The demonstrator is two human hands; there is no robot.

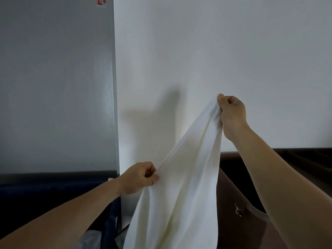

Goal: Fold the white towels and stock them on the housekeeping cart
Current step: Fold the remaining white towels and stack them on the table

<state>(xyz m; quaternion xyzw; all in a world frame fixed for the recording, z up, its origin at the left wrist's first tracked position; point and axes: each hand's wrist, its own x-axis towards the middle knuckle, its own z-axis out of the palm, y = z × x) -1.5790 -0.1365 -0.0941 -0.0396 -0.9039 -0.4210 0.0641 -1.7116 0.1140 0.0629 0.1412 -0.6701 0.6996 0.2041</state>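
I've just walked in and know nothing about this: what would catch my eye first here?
A white towel hangs in mid-air at the centre, stretched slantwise before a pale wall. The right hand pinches its top corner high up, while the left hand pinches its edge lower down.

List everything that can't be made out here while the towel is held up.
White towel: lower end cut off by the head view's bottom edge; full length unknown.
Red sticker: cut by the top edge, too small to read.
Dark blue container, brown container: dim, partly behind the towel; contents unseen.
Left hand, right hand: bunched cloth hides which corners they pinch.
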